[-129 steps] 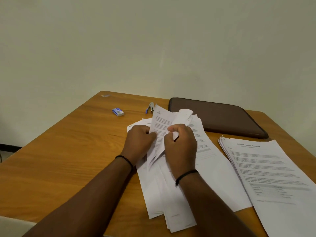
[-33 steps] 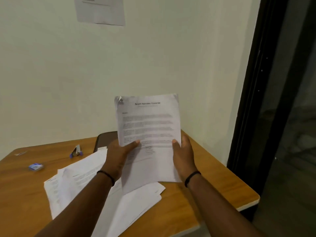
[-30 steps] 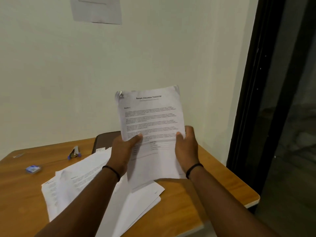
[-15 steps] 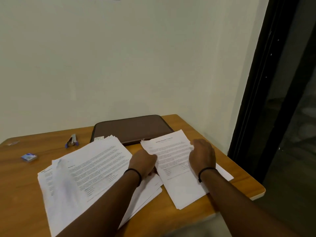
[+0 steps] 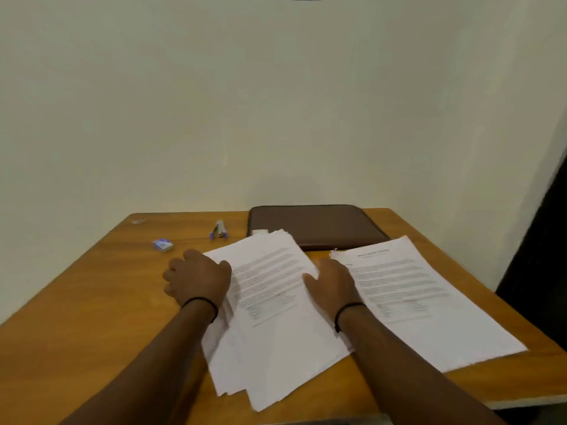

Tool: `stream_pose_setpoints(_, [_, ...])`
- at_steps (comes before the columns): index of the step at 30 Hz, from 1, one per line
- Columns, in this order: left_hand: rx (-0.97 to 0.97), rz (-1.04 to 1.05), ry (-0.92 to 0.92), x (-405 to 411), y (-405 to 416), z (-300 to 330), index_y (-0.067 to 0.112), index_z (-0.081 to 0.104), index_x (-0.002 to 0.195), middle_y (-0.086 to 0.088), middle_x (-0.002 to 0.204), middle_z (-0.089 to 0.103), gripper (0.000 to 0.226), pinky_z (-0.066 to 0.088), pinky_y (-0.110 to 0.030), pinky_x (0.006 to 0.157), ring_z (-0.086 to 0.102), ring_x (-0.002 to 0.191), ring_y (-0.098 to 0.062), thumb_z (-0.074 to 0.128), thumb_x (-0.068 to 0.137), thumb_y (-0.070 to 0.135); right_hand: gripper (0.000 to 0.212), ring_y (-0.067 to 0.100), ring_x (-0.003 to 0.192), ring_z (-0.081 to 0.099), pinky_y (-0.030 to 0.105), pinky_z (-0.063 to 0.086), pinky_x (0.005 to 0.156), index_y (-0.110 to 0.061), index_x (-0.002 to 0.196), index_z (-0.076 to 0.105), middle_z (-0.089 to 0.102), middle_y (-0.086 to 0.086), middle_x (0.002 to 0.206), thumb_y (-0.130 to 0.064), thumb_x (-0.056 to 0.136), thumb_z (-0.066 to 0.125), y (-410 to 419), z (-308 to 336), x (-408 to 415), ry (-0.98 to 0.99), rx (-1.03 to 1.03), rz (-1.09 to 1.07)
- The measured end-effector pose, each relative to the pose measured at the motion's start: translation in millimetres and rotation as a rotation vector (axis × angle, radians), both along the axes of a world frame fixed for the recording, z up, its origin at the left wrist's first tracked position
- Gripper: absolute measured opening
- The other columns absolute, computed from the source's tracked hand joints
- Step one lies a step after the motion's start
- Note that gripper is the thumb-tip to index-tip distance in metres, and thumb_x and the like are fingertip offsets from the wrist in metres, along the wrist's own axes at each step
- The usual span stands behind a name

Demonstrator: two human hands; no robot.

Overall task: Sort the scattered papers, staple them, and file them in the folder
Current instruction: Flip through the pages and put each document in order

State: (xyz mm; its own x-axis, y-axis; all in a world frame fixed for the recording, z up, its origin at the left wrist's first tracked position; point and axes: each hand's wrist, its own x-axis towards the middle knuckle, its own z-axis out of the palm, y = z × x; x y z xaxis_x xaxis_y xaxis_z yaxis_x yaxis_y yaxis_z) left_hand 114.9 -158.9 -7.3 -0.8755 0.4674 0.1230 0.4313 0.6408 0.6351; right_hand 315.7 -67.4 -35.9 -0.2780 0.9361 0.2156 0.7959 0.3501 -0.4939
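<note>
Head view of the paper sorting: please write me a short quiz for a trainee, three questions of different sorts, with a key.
1. True or false: the brown folder is closed.
2. The stapler lies: A) on the folder; B) on the table, left of the folder; C) in the right hand.
3. Fill in: the left hand rests on the left edge of the middle paper ____.

Key: 1 true; 2 B; 3 pile.

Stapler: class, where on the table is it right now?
In the head view, the stapler lies far left of centre on the table, between the staple box and the brown folder.
</note>
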Motion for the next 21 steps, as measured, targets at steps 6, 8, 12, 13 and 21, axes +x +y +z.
stream_pose_setpoints(6, [0.259,-0.021,-0.522,-65,-35,-8,0.002,0.063,0.094,-0.017,0.096,0.069,0.027,0.058,-0.039,0.072,0.067,0.083,-0.033,0.07,0.086,0.027,0.057,0.028,0.108,0.057,0.042,0.048,0.092,-0.017,0.111,0.062,0.064,0.006,0.115,-0.067,0.084,0.054,-2,-11,-40,-0.131,0.082,-0.164])
stream_pose_setpoints(8, [0.39,-0.088,-0.798,-73,-41,-6,0.002,0.062,0.101,-0.018,0.101,0.069,0.023,0.059,-0.04,0.066,0.069,0.083,-0.033,0.07,0.089,0.02,0.058,0.027,0.108,0.057,0.041,0.048,0.092,-0.019,0.113,0.06,0.062,0.005,0.116,-0.068,0.083,0.055,-10,-14,-59,-0.151,0.042,-0.153])
stream_pose_setpoints(12, [0.483,-0.204,-1.016,-72,-46,-16,-0.004,0.061,0.116,-0.018,0.103,0.073,0.026,0.06,-0.043,0.072,0.072,0.089,-0.035,0.065,0.092,0.005,0.059,0.026,0.109,0.054,0.039,0.044,0.091,-0.019,0.117,0.057,0.058,0.006,0.117,-0.068,0.085,0.055,-21,-13,-79,-0.166,0.014,-0.145])
stream_pose_setpoints(13, [0.536,-0.227,-1.035,-74,-46,-18,-0.004,0.063,0.118,-0.019,0.105,0.073,0.026,0.06,-0.047,0.081,0.072,0.093,-0.036,0.061,0.092,0.0,0.059,0.026,0.108,0.054,0.039,0.045,0.092,-0.019,0.117,0.058,0.058,0.006,0.116,-0.068,0.084,0.054,-20,-10,-84,-0.153,0.01,-0.142])
stream_pose_setpoints(21, [0.889,-0.509,-1.36,-84,-39,-28,0.009,0.053,0.134,-0.022,0.124,0.067,0.041,0.05,-0.06,0.098,0.064,0.115,-0.043,0.049,0.096,-0.005,0.028,0.015,0.103,0.057,0.03,0.047,0.088,-0.023,0.11,0.064,0.063,-0.003,0.112,-0.045,0.092,0.062,-56,0,-124,0.265,0.332,0.14])
